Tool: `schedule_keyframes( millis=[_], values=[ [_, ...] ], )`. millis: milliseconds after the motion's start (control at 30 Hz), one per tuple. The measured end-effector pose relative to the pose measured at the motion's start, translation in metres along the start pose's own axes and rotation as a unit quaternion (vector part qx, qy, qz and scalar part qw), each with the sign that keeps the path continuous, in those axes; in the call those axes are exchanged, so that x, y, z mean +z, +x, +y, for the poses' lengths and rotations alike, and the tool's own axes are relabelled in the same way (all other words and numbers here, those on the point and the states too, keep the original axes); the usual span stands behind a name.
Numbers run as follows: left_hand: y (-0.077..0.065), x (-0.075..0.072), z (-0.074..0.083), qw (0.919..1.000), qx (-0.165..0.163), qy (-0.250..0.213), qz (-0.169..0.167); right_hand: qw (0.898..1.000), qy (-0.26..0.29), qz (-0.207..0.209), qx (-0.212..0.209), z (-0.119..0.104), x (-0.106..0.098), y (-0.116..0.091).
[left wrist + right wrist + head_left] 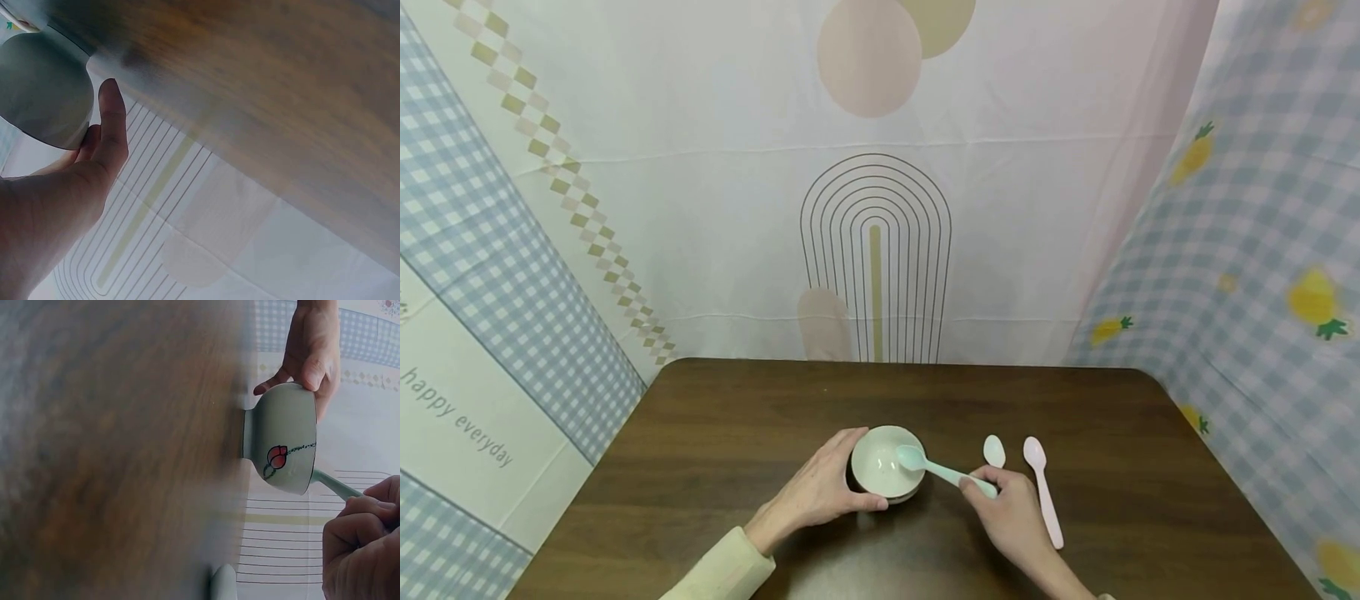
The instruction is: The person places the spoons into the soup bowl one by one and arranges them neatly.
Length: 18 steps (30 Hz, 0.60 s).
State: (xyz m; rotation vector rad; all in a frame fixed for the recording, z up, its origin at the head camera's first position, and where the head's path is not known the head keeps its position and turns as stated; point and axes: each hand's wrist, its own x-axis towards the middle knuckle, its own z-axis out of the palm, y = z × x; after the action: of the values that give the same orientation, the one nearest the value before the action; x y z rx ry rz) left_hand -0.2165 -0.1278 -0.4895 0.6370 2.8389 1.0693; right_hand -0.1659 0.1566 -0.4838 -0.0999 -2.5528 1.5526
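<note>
A small white bowl (874, 477) stands upright on the table, with a red flower motif on its outer wall (294, 419) in the right wrist view. My left hand (822, 485) grips its left side, thumb at the front and fingers behind. In the left wrist view the bowl (44, 87) lies against that hand (94, 153). My right hand (1011, 512) pinches the handle of a mint-green spoon (946, 473). The spoon's head is over the bowl's inside; whether it touches the bottom I cannot tell.
Beyond my right hand lies a pale spoon (994, 451), its handle hidden by the hand. A pink spoon (1047, 497) lies just right of it. The brown wooden table (760, 400) ends at a patterned cloth (737, 233) behind, with checked cloth (1247, 333) on the right.
</note>
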Motion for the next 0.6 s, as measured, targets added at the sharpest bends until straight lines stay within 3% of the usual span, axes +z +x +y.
schedule_keyframes(
  millis=[600],
  values=[
    [0.0014,0.001,-0.0005,1.0,-0.003,-0.005,0.002,1.0,-0.001,-0.019,0.004,0.0014,0.0005,0.006]
  ],
)
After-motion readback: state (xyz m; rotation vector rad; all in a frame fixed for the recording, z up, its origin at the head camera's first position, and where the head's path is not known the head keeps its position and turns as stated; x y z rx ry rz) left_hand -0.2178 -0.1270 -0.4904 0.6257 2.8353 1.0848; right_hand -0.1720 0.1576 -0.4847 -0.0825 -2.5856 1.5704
